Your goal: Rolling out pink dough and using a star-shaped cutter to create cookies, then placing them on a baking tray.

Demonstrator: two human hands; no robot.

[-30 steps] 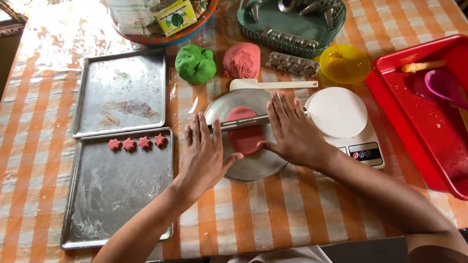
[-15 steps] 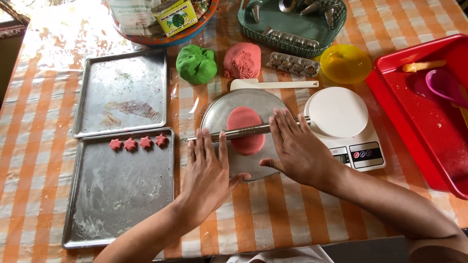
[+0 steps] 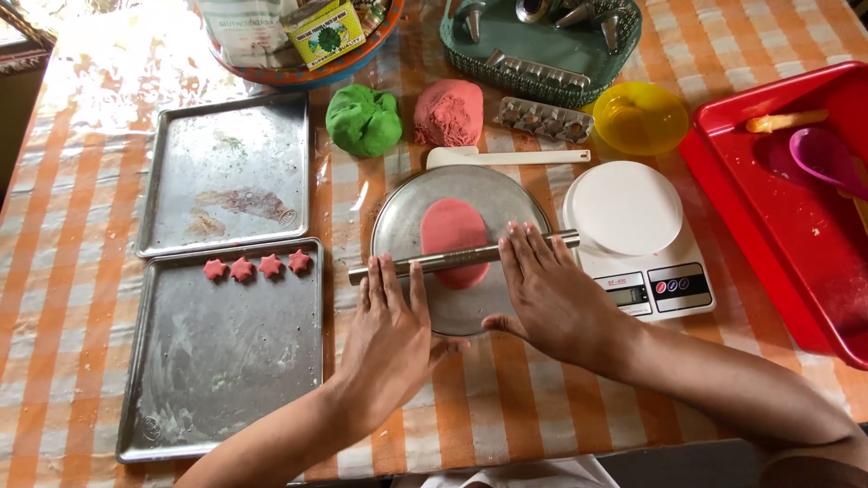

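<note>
Head view: a metal rolling pin [image 3: 463, 258] lies across a flattened oval of pink dough [image 3: 454, 240], which sits on a round metal plate [image 3: 407, 217] near the middle of the counter [image 3: 81, 235], covered in an orange-and-white checked cloth. The left hand [image 3: 391, 336] lies flat, fingers stretched out, with its fingertips on the pin's left part; its grip is wide and closes around nothing. The right hand [image 3: 550, 296] is likewise flat and spread, fingertips pressing the pin's right part, nothing clasped.

Left of the plate lie two metal baking trays: the nearer tray [image 3: 217, 380] carries four pink dough stars [image 3: 257, 267] in a row along its far edge, and the farther tray [image 3: 226, 172] bears only smears. Beyond the plate sit a green dough ball [image 3: 363, 119] and a pink dough ball [image 3: 448, 113] side by side, with a white spatula [image 3: 506, 157] lying between them and the plate. Just right of the plate stands a white kitchen scale [image 3: 633, 235]. Behind the scale is a yellow bowl [image 3: 640, 117], and a red tray [image 3: 778, 217] lies at the right edge, holding a purple spoon [image 3: 827, 158].
</note>
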